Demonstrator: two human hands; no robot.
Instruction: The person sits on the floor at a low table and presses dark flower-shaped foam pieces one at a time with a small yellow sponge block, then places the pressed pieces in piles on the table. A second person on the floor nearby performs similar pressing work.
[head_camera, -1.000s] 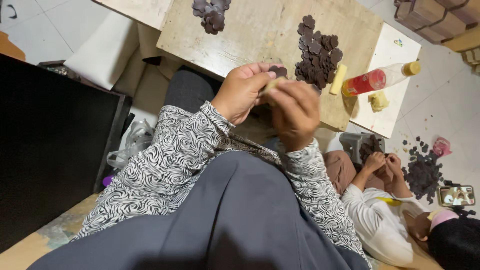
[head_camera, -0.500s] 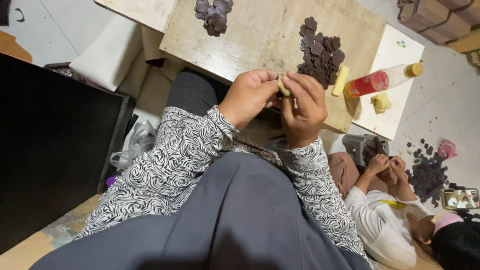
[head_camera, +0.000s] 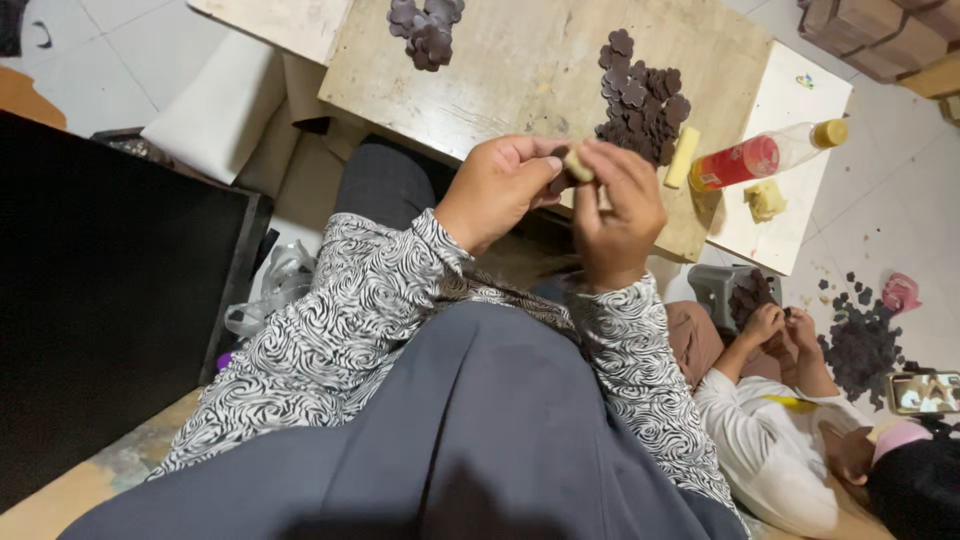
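Observation:
My left hand (head_camera: 497, 187) and my right hand (head_camera: 616, 207) meet above the near edge of a worn wooden board (head_camera: 520, 75). My left fingers pinch a small dark flower-shaped piece (head_camera: 558, 182). A small pale yellow lump (head_camera: 578, 165) sits in my right fingertips, pressed against that piece. A pile of the same dark flower-shaped pieces (head_camera: 640, 90) lies on the board just beyond my right hand, and a smaller pile (head_camera: 425, 25) lies at the far edge. Both my sleeves are black and white patterned.
A yellow stick (head_camera: 683, 157), a bottle of red liquid (head_camera: 765, 155) and a yellow lump (head_camera: 765, 198) lie to the right, on and by a white slab (head_camera: 790, 110). Another person (head_camera: 770, 420) sits on the floor at lower right beside more dark pieces (head_camera: 860, 340). A black panel (head_camera: 100, 290) stands on the left.
My right hand has turned and opened up from covering the piece, so the yellow lump now shows at its fingertips. Both hands stay together over the board's near edge.

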